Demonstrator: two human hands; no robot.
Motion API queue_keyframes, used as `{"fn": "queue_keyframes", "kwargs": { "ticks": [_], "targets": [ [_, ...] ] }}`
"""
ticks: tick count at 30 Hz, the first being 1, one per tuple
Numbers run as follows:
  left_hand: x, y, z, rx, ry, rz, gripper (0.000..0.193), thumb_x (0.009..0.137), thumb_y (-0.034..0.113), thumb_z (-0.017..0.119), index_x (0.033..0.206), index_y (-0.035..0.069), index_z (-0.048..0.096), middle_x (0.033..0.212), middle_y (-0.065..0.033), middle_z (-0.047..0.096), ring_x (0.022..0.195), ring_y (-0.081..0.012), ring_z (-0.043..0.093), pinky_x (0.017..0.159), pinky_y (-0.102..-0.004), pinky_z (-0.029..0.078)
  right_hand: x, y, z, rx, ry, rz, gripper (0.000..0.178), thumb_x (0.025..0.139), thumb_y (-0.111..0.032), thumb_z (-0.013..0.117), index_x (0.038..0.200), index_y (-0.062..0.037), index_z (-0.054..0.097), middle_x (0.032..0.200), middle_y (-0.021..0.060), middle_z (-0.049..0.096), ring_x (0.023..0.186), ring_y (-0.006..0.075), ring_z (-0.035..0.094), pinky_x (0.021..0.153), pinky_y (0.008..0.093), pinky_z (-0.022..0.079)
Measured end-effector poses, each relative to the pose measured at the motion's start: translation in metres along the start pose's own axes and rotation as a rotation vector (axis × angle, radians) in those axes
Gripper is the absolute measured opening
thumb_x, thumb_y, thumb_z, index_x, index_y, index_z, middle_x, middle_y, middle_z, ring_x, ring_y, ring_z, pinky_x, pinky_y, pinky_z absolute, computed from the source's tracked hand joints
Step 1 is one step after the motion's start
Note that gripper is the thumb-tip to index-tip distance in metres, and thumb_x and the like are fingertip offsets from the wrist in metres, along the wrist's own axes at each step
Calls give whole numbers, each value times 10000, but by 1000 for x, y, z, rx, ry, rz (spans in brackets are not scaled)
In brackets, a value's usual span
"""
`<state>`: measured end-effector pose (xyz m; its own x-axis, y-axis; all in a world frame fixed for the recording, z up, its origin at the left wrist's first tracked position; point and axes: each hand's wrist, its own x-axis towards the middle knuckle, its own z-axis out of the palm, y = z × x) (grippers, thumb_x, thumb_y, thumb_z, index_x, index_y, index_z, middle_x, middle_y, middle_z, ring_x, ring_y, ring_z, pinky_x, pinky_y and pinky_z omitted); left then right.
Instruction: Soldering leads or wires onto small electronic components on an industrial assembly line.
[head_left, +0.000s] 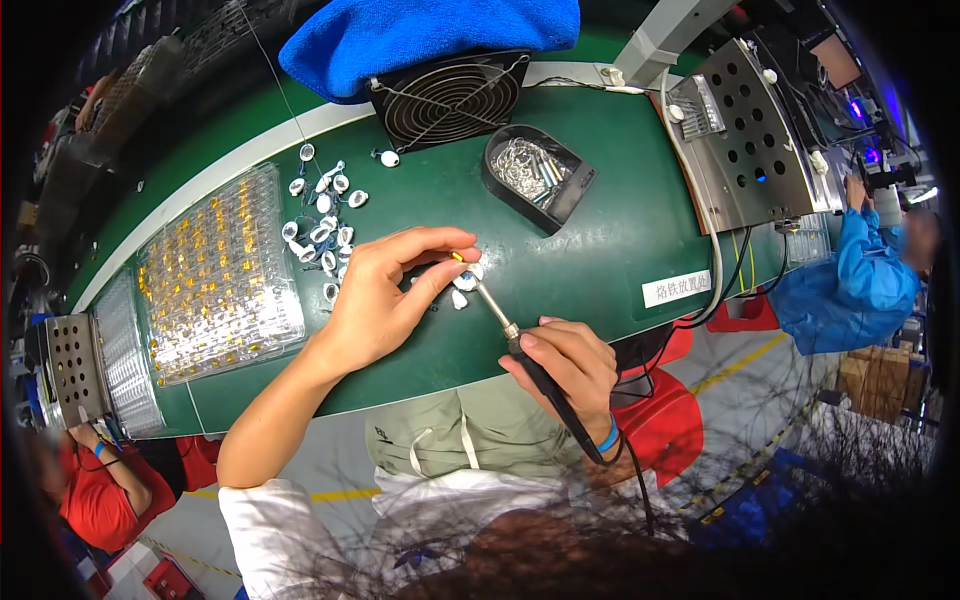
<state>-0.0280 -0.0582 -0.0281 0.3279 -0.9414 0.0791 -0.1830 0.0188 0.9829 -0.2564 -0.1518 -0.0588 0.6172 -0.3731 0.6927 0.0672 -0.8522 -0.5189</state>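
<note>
My left hand point(385, 295) pinches a small white part with a yellow wire end point(458, 258) between thumb and forefinger, just above the green worktable point(600, 220). My right hand point(565, 370) grips the black handle of a soldering iron point(520, 350). Its metal tip points up and left and meets the small white parts point(468, 280) beside my left fingertips. A pile of small white oval parts with blue wires point(325, 225) lies just left of my left hand.
A clear tray of gold and white components point(220, 280) sits at the left. A black bin of metal pieces point(535, 175), a black fan point(450, 95) and a blue cloth point(430, 35) stand behind. Other people work at the far right point(860, 280) and lower left point(95, 490).
</note>
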Motion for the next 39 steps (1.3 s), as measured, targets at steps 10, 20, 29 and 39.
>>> {"fn": "queue_keyframes", "kwargs": {
  "ticks": [10, 20, 29, 39],
  "targets": [
    [1, 0, 0, 14, -3, 23, 255, 993, -2, 665, 1245, -36, 679, 1124, -149, 761, 1048, -203, 739, 961, -324, 589, -1, 0, 0, -7, -12, 0, 488, 674, -65, 951, 1097, -19, 712, 920, 128, 732, 832, 311, 719, 801, 412, 639],
    [1, 1, 0, 10, 0, 49, 285, 979, -29, 658, 1263, -25, 669, 1134, -143, 759, 1064, -204, 735, 991, -335, 576, -7, 7, -7, 60, 40, 22, 477, 674, -30, 941, 1079, 17, 693, 920, 154, 729, 805, 342, 749, 706, 394, 635],
    [-1, 2, -2, 10, -50, 39, 358, 959, -67, 627, 1315, -36, 625, 1193, -156, 750, 1160, -226, 718, 1014, -349, 561, 1, 6, -7, 36, 13, 6, 470, 660, -62, 956, 1038, 10, 687, 872, 143, 734, 785, 342, 750, 687, 383, 629],
    [0, 1, -1, 44, -37, 76, 367, 944, -70, 639, 1309, -31, 632, 1183, -159, 756, 1140, -231, 728, 997, -348, 571, 2, 6, -7, -6, -13, -5, 487, 656, -92, 965, 1056, -9, 701, 898, 133, 746, 806, 325, 749, 708, 371, 628]
  ]
}}
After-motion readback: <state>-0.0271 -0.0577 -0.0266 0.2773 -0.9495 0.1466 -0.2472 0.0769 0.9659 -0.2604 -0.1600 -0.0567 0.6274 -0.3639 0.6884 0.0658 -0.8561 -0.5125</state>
